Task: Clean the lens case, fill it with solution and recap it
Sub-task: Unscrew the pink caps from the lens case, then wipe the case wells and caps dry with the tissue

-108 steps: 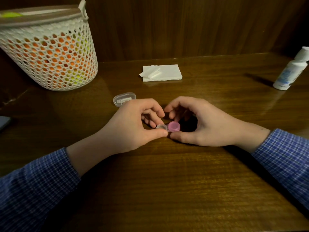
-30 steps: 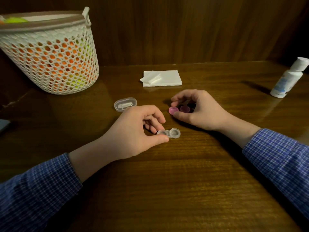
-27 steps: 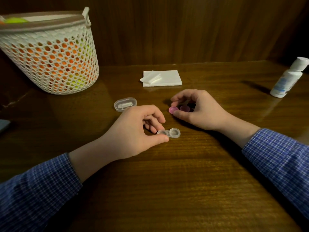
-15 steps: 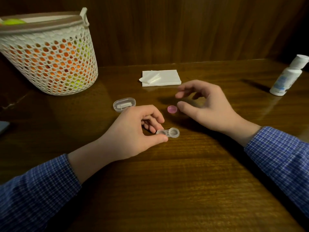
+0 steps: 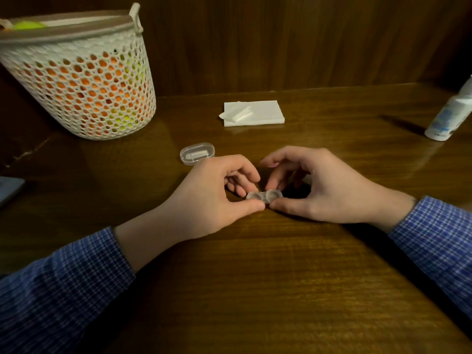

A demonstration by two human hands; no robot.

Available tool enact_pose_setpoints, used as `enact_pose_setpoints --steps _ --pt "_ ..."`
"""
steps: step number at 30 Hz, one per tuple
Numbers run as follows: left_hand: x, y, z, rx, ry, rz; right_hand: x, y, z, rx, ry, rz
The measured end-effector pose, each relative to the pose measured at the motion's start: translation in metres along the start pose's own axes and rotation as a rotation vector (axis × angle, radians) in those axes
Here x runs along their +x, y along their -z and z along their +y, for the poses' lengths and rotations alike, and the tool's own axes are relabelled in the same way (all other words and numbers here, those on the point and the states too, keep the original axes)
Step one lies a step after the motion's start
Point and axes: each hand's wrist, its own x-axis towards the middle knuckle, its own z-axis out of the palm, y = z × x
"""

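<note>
Setting: dark wood-panelled wall behind a glossy brown wooden table (image 5: 255, 290), dimly lit, seen from above and in front of the seated person.

Item 1. Lens case (image 5: 264, 195): clear plastic, two round wells joined side by side, both wells uncapped. Lies low at the table's centre, held between the two hands; whether it rests on the wood or is lifted just off it cannot be told.

Item 2. Left hand (image 5: 212, 198): fingers curled, thumb tip and fingertips pinching the left end of the lens case. Blue checked sleeve (image 5: 58, 290) on the forearm.

Item 3. Right hand (image 5: 319, 190): fingers curled, thumb under the near edge and a fingertip on the far edge of the case's right well, gripping it. Matching checked sleeve on this arm.

Item 4. Small clear oval box (image 5: 197, 154): closed, a whitish piece inside, on the table just beyond the left hand, apart from it.

Item 5. Folded white tissues (image 5: 254, 113): a flat stack with a crumpled piece on its left part, further back at centre.

Item 6. Solution bottle (image 5: 450, 116): white with a bluish label, upright but leaning in the wide-angle view, at the far right edge, well apart from the hands.

Item 7. White lattice basket (image 5: 79, 80): far left, brown rim, orange and yellow-green contents showing through the holes.

Item 8. Grey flat object (image 5: 9, 189): at the left edge, cut off by the frame, not identifiable.
</note>
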Motion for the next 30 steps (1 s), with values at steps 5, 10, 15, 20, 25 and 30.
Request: enact_pose_setpoints --steps 5,10,15,20,25,30 --pt "-0.004 0.003 0.002 0.018 -0.011 0.009 0.000 0.001 -0.006 0.014 -0.016 0.017" --pt "-0.018 0.019 0.009 -0.064 0.026 0.091 0.003 -0.001 -0.031 0.067 -0.014 0.077" --pt "-0.080 0.049 0.015 -0.191 0.046 0.217 0.003 -0.021 -0.084 0.105 0.058 0.104" --pt "-0.180 0.071 0.017 -0.616 0.148 0.494 0.003 -0.066 -0.162 0.213 0.194 0.081" --pt "-0.271 0.070 0.024 -1.053 0.030 0.748 -0.004 -0.129 -0.236 0.299 0.307 -0.015" --pt "-0.346 0.073 0.021 -1.189 -0.030 0.978 -0.014 -0.191 -0.296 0.362 0.351 -0.133"
